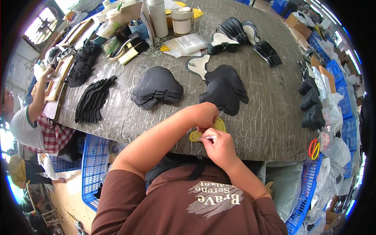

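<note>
Near the table's front edge, a flat yellow template [221, 125] with narrow dark slots lies under my hands. My left hand [206, 115] reaches over it from the left, fingers curled down and closed on it. Its middle is hidden by my fingers. My right hand [220, 145] is closed in a pinch round a slim white pen-like tool [204, 138], whose tip points left over the template's left lobe. Just beyond my left hand is a stack of black fabric pieces [223, 88], with a cream-coloured piece [199, 66] at its far left.
More black stacks [157, 87] lie to the left, and tied bundles [232, 30] at the back. A white bottle [158, 17], a lidded cup [181, 21] and plastic packets [190, 44] stand or lie behind. Scissors [314, 149] sit at the right edge. A co-worker [29, 121] is at left.
</note>
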The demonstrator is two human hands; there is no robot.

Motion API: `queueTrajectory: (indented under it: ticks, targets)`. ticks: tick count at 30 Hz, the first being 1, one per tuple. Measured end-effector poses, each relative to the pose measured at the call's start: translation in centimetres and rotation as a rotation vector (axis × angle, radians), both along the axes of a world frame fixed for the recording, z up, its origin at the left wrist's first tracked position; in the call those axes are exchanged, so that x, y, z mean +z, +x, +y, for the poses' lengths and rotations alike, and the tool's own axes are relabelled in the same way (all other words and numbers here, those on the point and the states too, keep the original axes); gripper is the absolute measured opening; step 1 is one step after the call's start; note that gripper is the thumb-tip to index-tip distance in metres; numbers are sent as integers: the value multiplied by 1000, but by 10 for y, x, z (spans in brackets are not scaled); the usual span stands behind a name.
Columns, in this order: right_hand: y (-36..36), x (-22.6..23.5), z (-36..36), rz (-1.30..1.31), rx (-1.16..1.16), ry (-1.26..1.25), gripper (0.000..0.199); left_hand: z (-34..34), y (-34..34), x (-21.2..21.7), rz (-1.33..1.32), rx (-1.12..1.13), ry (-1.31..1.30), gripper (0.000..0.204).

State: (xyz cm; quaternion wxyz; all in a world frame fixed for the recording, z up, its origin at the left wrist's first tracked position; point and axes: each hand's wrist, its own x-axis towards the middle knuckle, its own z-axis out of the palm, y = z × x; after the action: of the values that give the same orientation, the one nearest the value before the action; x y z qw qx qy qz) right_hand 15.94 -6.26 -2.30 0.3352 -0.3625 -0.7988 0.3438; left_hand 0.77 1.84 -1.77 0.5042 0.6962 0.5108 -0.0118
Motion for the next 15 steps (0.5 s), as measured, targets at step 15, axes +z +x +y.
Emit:
queueTrajectory:
  ticks: [15]
  targets:
    - [19, -7, 7, 134, -93, -135, 12, -1, 1, 6, 13, 24, -60, 18]
